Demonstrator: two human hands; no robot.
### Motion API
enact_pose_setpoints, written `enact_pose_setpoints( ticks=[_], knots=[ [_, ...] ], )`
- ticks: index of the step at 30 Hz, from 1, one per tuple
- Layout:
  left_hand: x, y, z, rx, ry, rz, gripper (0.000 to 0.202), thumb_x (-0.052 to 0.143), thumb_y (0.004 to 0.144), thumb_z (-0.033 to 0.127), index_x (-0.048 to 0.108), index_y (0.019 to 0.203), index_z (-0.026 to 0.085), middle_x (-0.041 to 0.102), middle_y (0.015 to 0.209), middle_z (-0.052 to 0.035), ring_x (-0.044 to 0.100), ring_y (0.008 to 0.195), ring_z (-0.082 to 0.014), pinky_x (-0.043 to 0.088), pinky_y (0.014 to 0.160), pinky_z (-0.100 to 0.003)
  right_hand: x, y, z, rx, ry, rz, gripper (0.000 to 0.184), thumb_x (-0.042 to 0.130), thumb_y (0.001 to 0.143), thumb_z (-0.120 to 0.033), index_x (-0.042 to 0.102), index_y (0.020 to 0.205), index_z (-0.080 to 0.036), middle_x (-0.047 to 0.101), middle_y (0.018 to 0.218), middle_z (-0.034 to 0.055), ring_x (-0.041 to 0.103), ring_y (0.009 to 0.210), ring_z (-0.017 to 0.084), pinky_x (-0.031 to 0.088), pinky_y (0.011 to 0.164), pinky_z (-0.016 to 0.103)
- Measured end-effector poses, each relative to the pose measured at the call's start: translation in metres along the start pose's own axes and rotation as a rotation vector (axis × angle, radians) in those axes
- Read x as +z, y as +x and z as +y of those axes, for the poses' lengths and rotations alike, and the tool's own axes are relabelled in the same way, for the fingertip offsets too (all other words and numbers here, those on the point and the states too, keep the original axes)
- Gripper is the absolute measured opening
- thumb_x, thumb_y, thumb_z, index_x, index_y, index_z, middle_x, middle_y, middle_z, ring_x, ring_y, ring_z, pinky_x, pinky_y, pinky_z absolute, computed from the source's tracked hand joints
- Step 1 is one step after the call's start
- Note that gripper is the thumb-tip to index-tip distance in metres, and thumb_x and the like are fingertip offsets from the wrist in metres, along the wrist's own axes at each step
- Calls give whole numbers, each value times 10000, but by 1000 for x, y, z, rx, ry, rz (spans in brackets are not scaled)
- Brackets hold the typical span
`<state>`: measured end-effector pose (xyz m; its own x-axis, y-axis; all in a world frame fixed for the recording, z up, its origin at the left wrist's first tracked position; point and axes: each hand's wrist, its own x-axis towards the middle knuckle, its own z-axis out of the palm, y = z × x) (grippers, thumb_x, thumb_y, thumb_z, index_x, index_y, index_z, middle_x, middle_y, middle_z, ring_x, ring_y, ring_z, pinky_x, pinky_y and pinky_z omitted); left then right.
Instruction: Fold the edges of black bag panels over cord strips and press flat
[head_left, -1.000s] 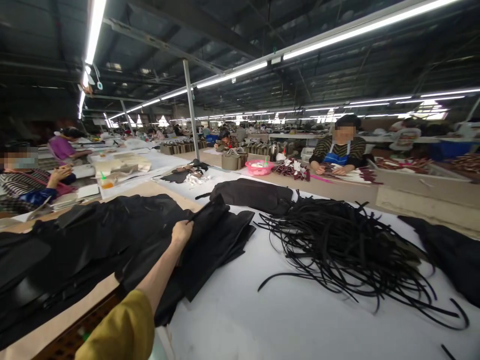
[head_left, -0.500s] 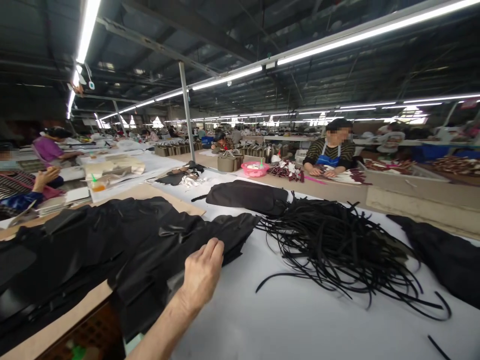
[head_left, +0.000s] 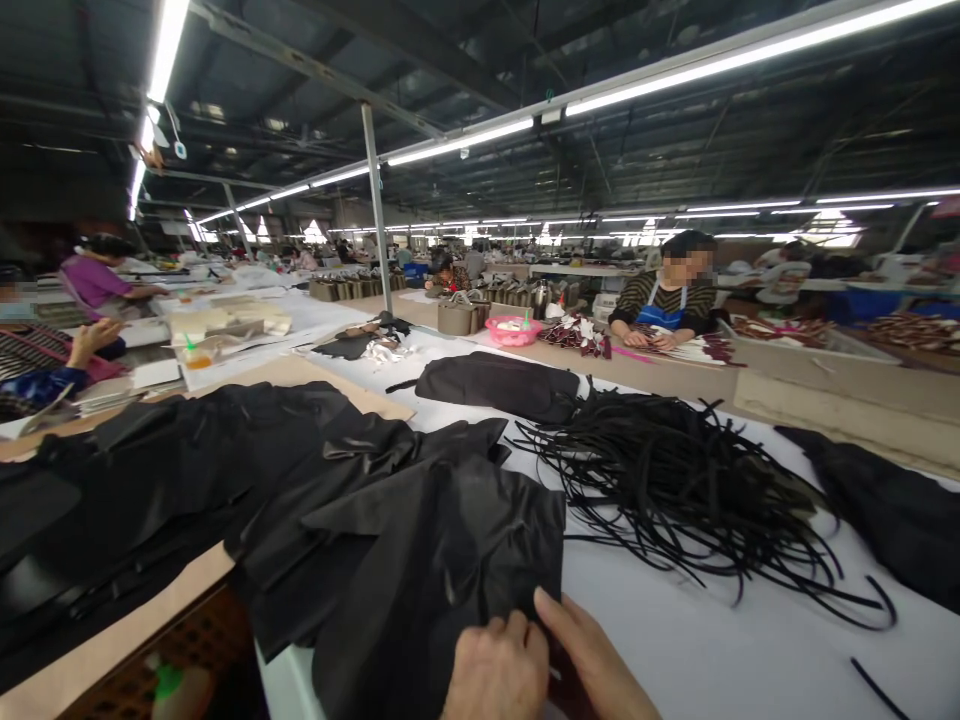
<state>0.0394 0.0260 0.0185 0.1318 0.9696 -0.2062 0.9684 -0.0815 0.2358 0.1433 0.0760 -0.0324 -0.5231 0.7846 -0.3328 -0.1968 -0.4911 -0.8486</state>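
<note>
A sheet of soft black leather-like material (head_left: 442, 540) stretches from the heap toward me at the bottom centre. My left hand (head_left: 499, 668) is closed on its near part, knuckles up. Close beside it, my right hand (head_left: 596, 655) has its thumb lying over the sheet's right edge; its other fingers are mostly hidden underneath, and it appears to pinch the edge. Behind and to the left spreads a crumpled heap of the same black material (head_left: 172, 450). A tangle of thin black straps (head_left: 675, 480) lies to the right of my hands.
Beyond the straps lies a flat black padded piece (head_left: 495, 388). More black material (head_left: 877, 510) is at the right. A pink basket (head_left: 513, 331) stands farther back. Across the table a co-worker in a blue apron (head_left: 664, 305) handles pieces; others sit at left. A green-capped bottle (head_left: 176, 685) is below the table edge.
My left hand has drawn a black sheet off the heap, toward me and to the right. My right hand has come into view at its edge.
</note>
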Motion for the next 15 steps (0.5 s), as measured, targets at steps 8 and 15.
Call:
enact_pose_setpoints(
  ticks=[8,15],
  knots=[
    [-39,-14,-75,-197,58,156,285,503,728,95,634,964,189,654,1007,-136,584,987,-320,437,841,-438,-17,17,16,-3,-73,87,500,759,600,-507,687,897,-111,690,714,78,638,756,272,497,698,346],
    [-29,-9,-174,-427,107,128,955,734,454,147,378,1338,201,316,1436,-184,251,1306,-416,200,1032,-576,-2,5,-11,53,275,-18,484,779,641,-404,666,1010,-111,694,959,112,597,999,293,449,907,385]
  ],
)
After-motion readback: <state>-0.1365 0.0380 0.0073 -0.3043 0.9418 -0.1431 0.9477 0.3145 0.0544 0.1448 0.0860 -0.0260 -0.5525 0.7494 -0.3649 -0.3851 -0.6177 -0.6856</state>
